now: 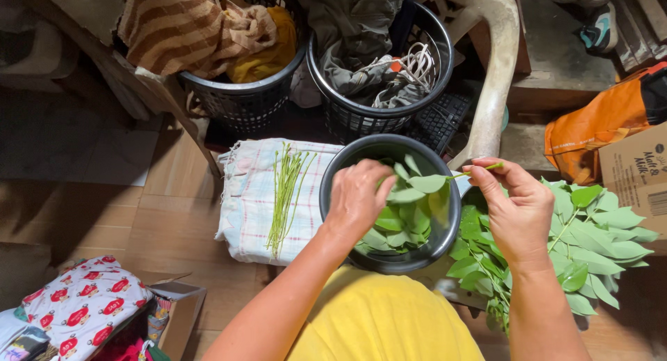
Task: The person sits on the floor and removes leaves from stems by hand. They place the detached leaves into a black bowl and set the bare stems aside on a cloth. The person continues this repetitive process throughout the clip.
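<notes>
A dark round bowl (333, 173) in front of me holds a heap of plucked green leaves (406, 218). My left hand (356, 200) hovers over the bowl, fingers closed on a leaf still on a thin green stem (479, 169). My right hand (515, 209) pinches that stem at its other end, just right of the bowl. Under my right hand lies a pile of leafy green branches (590, 246). Left of the bowl, several bare stripped stems (283, 194) lie on a folded checked cloth (243, 201).
Two black laundry baskets (243, 100) (361, 118) full of clothes stand behind the bowl. A white plastic chair arm (497, 76), an orange bag (597, 125) and a cardboard box (636, 170) are at the right. A patterned bag (83, 305) and open box (184, 309) sit at lower left.
</notes>
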